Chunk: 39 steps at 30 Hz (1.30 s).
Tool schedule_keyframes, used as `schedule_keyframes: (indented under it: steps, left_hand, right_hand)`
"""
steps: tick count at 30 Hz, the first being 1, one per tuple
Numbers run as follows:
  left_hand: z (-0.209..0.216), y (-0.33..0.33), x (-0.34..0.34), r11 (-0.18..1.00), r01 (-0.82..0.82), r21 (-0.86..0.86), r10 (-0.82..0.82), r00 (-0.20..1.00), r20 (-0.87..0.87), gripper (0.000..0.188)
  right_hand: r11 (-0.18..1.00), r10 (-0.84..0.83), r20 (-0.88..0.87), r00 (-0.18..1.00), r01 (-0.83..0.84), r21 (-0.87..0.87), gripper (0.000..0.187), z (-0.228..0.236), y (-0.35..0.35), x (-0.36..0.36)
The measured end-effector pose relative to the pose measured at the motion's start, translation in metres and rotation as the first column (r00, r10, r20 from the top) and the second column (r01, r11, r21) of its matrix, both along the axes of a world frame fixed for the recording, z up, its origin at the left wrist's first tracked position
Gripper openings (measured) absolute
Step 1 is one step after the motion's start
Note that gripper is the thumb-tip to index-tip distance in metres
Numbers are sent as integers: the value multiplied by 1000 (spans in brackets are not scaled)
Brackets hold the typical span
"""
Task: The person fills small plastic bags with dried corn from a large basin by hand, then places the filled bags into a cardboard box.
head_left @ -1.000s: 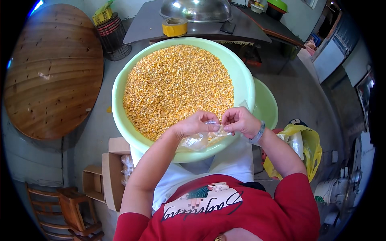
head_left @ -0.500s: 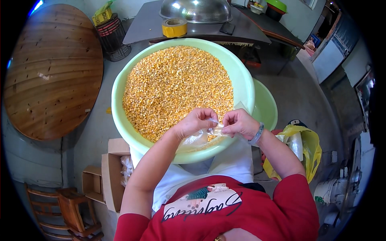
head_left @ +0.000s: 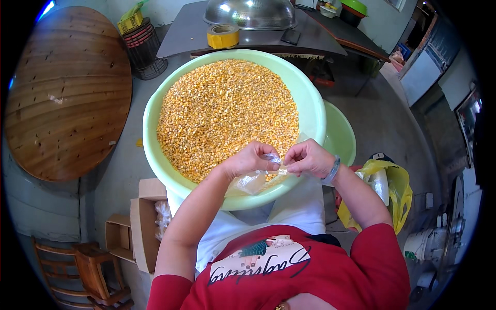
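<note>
A thin clear plastic bag (head_left: 251,182) is pinched between both of my hands over the near rim of a big pale green basin (head_left: 311,111). My left hand (head_left: 250,159) grips its gathered part, and the bag's loose body hangs below those fingers. Close beside it, my right hand (head_left: 310,158) pinches the bag's edge between thumb and forefinger; the fingertips of both hands almost meet. Yellow corn kernels (head_left: 227,113) fill much of the basin in a broad heap. What the bag contains, if anything, cannot be made out.
Beyond the basin stands a dark table (head_left: 181,31) with a yellow tape roll (head_left: 223,37), a phone (head_left: 290,36) and a metal colander (head_left: 251,14). Cardboard boxes (head_left: 142,227) stand on the left, a yellow plastic bag (head_left: 399,192) on the right. A round wooden tabletop (head_left: 67,93) leans far left.
The plastic bag has shifted slightly in my fingers, with more of it bunched at my left fingertips. Both hands stay at nearly the same spot.
</note>
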<state>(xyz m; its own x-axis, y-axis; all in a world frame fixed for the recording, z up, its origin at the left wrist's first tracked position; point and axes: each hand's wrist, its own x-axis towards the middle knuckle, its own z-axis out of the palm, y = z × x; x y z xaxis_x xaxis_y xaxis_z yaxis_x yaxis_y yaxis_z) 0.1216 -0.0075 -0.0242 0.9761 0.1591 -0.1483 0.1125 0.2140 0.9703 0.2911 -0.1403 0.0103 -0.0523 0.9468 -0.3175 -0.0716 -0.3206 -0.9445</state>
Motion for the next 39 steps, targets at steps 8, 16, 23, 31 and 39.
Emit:
schedule_keyframes:
  steps: [8,16,23,31,39]
  left_hand:
    - [-2,0,0,998,18,57,-17,1000,-17,18]
    - [7,-2,0,976,79,205,-67,996,-64,12]
    - [5,-3,0,974,100,204,-98,995,-23,10]
    - [4,-3,0,971,120,206,-120,993,-10,10]
    - [-3,-1,3,972,38,231,-34,999,-20,11]
  right_hand:
    - [997,29,112,993,-20,-80,7,6,-4,-1]
    - [1000,-24,94,995,25,-12,6,-7,-8,3]
    - [999,-48,198,979,51,-14,5,-2,-10,-1]
    - [998,-59,229,972,62,-4,4,-4,-11,1]
    - [996,60,325,944,-77,37,11,-4,0,-4]
